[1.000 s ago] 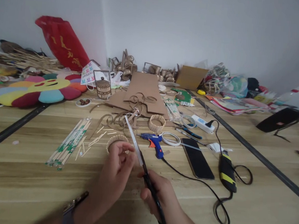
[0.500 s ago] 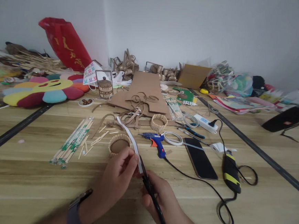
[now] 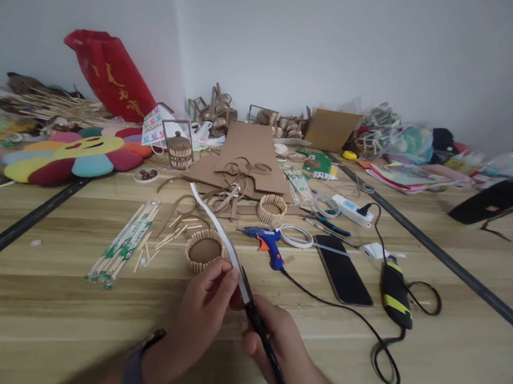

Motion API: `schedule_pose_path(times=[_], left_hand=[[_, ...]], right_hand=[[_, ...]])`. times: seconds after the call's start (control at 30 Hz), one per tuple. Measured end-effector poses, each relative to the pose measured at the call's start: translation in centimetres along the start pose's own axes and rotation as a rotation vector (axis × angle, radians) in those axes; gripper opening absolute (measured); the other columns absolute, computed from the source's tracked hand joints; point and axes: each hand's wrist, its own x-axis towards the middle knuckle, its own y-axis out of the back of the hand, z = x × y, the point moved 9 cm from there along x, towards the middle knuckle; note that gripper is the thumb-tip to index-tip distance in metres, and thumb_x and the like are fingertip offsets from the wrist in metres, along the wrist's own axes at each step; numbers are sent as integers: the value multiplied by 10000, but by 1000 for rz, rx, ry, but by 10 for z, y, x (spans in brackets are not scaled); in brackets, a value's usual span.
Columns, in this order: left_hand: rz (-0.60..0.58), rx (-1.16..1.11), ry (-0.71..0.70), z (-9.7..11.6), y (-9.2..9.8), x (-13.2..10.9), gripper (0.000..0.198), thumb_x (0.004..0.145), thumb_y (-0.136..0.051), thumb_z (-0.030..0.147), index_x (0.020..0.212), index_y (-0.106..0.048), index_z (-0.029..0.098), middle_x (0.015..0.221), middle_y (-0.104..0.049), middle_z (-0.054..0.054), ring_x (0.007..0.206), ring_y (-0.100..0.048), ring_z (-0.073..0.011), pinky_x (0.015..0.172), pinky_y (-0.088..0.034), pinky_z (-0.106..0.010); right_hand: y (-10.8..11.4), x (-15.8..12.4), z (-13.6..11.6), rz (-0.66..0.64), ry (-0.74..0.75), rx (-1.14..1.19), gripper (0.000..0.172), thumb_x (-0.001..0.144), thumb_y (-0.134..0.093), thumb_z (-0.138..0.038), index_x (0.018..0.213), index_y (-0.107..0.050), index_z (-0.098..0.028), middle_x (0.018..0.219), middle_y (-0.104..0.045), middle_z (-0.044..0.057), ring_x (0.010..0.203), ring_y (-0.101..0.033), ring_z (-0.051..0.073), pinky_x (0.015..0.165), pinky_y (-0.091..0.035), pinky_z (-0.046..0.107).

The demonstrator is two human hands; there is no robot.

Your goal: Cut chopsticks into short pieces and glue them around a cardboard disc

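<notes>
Between thumb and fingers, my left hand (image 3: 207, 297) pinches a narrow white strip (image 3: 218, 230), which runs up and away to the left. My right hand (image 3: 278, 336) grips black-handled scissors (image 3: 265, 337), their blades lying along the strip's near end. How far the blades are apart is hard to make out. Just beyond my left hand sits a round ring of short wooden sticks (image 3: 203, 265) with a brown cardboard base. A second stick ring (image 3: 271, 217) stands farther back. The blue glue gun (image 3: 270, 243) lies right of the strip, its cord trailing right.
Packs of wooden sticks (image 3: 123, 241) and loose stick pieces lie left. Brown cardboard (image 3: 251, 147) and curled strips fill the middle back. On the right are a phone (image 3: 343, 270), a white tape roll (image 3: 296, 236), a power strip (image 3: 353, 210) and a black-yellow tool (image 3: 395, 297) with a looping cord.
The white strip has slid forward and left, its far end now reaching farther out. My left hand has shifted slightly, and the scissors stay at the strip's near end.
</notes>
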Motion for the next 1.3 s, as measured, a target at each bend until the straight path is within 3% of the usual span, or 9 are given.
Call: schedule_pose_path(times=[0.3,0.57,0.87,1.1,1.3], left_hand=[[27,11,-3,1,2,-1,363,909,-548,499,685,-512,216,609,-517,48,569,-534,-126,536,-461,-204],[16,0,-12,1,0,-2,368,931,-530,491,687,-507,217,609,-514,48,569,-537,-125,539,-460,-202],[-5,27,7,5,-1,1,362,924,-516,494,687,-503,220,604,-514,47,567,-531,-128,540,-450,-212],[19,110,-39,9,9,3,319,945,-490,449,715,-495,228,617,-479,51,585,-486,-132,548,-412,-218],[34,145,-88,5,10,2,317,955,-489,413,697,-475,227,629,-455,51,584,-448,-129,535,-383,-216]], right_hand=[[1,1,-2,-9,1,2,731,786,-501,-833,966,-719,-159,697,-605,18,609,-530,162,670,-490,265],[0,-1,0,-1,22,-13,759,792,-457,-850,971,-710,-157,774,-678,53,668,-598,189,669,-501,262],[1,-1,3,4,-8,-73,856,734,-387,-919,946,-723,-161,725,-679,54,617,-588,186,629,-499,267],[0,-3,12,10,-47,-126,733,780,-466,-858,887,-686,-167,603,-553,-9,527,-453,136,543,-409,242],[-5,-3,15,-41,-51,-48,822,709,-452,-921,937,-694,-168,622,-536,-8,544,-430,138,508,-367,238]])
